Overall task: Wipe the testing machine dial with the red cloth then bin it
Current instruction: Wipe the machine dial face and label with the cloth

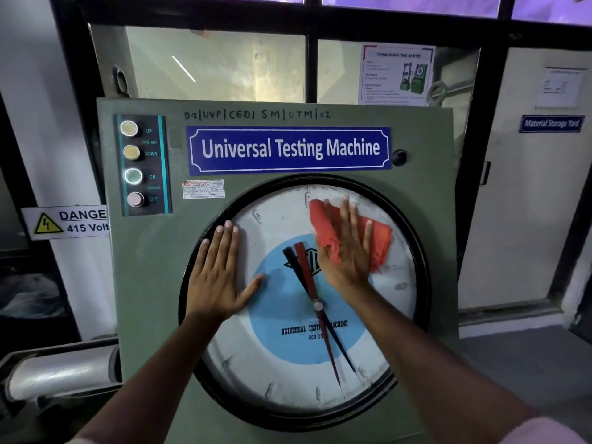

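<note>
On the dial (288,363), near one o'clock on its face, the right hand (347,251) lies flat with fingers spread, pressing the red cloth (379,238) against the glass. Cloth sticks out from under the palm toward twelve and toward three, covering the scale just past the 600 mark. At nine to ten o'clock the left hand (221,274) rests open and flat, empty, its fingertips over the black rim (423,283) and its thumb reaching onto the blue centre disc (282,315). Red and black pointers (307,270) cross the hub, their broad ends aimed at about eleven, between the two hands. Above the dial, at twelve, sits the blue nameplate (290,149); at ten, the button panel (142,165).
</note>
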### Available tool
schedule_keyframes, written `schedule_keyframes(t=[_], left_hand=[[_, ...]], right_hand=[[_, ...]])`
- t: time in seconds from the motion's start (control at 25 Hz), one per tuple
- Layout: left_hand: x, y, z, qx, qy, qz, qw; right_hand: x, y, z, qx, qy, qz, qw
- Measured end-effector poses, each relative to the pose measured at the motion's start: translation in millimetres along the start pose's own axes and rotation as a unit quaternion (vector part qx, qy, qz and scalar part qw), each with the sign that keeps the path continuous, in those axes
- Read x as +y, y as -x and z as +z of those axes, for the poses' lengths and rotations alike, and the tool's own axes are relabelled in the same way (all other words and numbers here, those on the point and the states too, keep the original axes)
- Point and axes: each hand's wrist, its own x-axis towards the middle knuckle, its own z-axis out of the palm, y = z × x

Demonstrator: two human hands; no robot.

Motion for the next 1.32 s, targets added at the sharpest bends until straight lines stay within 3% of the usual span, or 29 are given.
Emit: schedule_keyframes(t=[0.04, 0.08, 0.2, 0.28, 0.32, 0.4, 0.48, 0.72, 0.92, 1.12, 1.32], left_hand=[[-0.2, 0.3, 0.5, 0.002, 0.001, 0.000, 1.000], [0.5, 0.0, 1.1, 0.004, 0.001, 0.000, 1.000], [1.5, 1.2, 0.9, 0.005, 0.004, -0.001, 1.000], [1.7, 0.6, 0.5, 0.002, 0.006, -0.002, 1.000], [1.0, 0.6, 0.5, 0.001, 0.008, -0.002, 1.000], [0.3, 1.8, 2.1, 0.008, 0.010, 0.003, 1.000], [0.3, 1.9, 3.7, 0.012, 0.010, 0.004, 1.000], [-4.9, -10.8, 1.8, 0.015, 0.017, 0.005, 1.000], [0.2, 3.5, 5.4, 0.011, 0.015, 0.004, 1.000], [2.8, 9.3, 2.9, 0.027, 0.036, -0.037, 0.998], [8.2, 16.2, 0.4, 0.024, 0.037, -0.059, 0.997]], right_hand=[[-8.4, 7.5, 4.3, -0.003, -0.016, 0.043, 0.999], [-13.2, 21.1, 10.1, -0.008, -0.010, 0.016, 1.000], [18.6, 61.3, 10.6, -0.053, 0.035, -0.252, 0.966], [38.8, 45.8, -1.4, -0.059, 0.062, -0.314, 0.946], [37.4, 30.1, -6.8, -0.057, 0.067, -0.283, 0.955], [20.4, 2.8, -11.1, -0.054, 0.021, -0.138, 0.989], [-0.6, -0.4, -12.0, -0.054, -0.022, -0.046, 0.997], [5.3, 59.0, -1.0, -0.095, 0.030, -0.144, 0.985], [-25.0, -13.6, -12.1, -0.070, -0.026, -0.053, 0.996], [-54.1, 38.7, -2.0, -0.077, -0.008, -0.207, 0.975], [-60.0, -0.5, -20.2, -0.052, 0.045, -0.248, 0.966]])
